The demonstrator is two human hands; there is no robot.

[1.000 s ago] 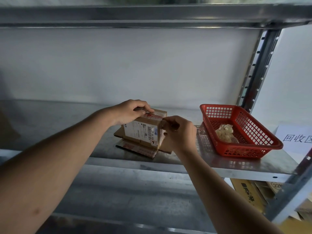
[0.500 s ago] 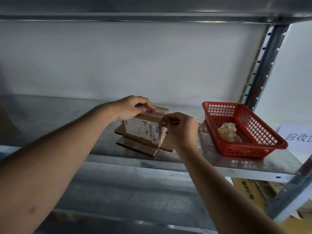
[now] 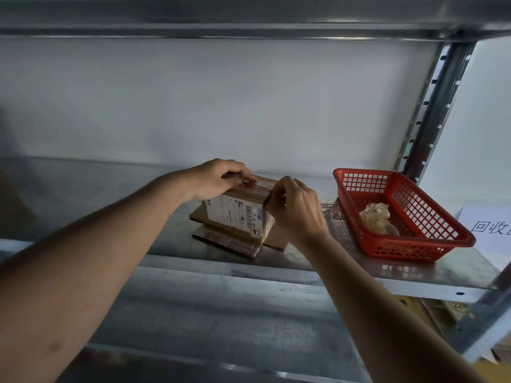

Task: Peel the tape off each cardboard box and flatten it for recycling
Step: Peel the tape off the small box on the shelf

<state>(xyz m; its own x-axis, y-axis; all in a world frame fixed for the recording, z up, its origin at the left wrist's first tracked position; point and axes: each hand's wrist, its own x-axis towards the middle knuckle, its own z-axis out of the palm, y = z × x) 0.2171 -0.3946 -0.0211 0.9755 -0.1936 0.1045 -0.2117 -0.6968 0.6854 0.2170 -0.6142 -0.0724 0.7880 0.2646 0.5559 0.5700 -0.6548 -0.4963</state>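
The left hand (image 3: 218,179) grips the top of the box (image 3: 237,211), which stands on flat cardboard (image 3: 229,241) on the shelf (image 3: 304,275). The right hand (image 3: 296,208) pinches the tape (image 3: 255,186) at the box's right top edge.

"回收" on white paper sign (image 3: 489,228)

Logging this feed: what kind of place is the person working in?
Probably a storeroom or a recycling corner: a bare metal shelf on slotted uprights, a red basket holding wadded tape, and a paper sign at the right edge.
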